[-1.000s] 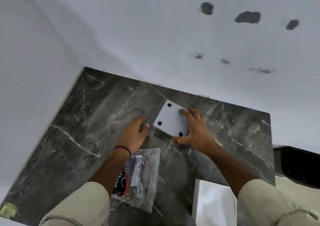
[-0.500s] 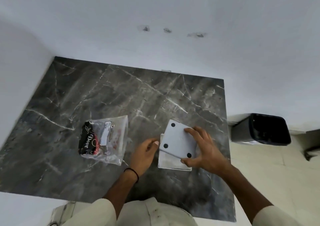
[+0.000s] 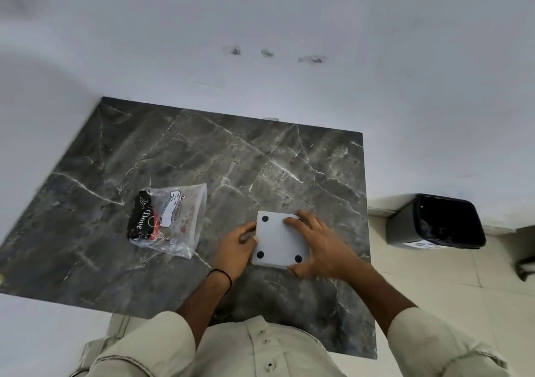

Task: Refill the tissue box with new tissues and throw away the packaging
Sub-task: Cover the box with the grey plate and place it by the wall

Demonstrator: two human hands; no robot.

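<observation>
While the box [image 3: 280, 239] is lying upside down near the right edge of the table [image 3: 202, 150], toward the near side, its white base panel with four black feet is facing up and both hands are working on it. The left hand [image 3: 236, 247] is pressing its fingertips against the box's left side, its grip loosely curled and closing on nothing; the right hand [image 3: 317, 246] is spreading over the panel, thumb at the near corner, fingers on the far edge, seemingly seating it. If the panel is going on crooked, it may be popping loose when the box is turned over. The plastic packet [image 3: 169, 220] is lying well to the left, not yet thrown away; the bin [image 3: 405, 226] is standing on the floor beyond the right edge.
</observation>
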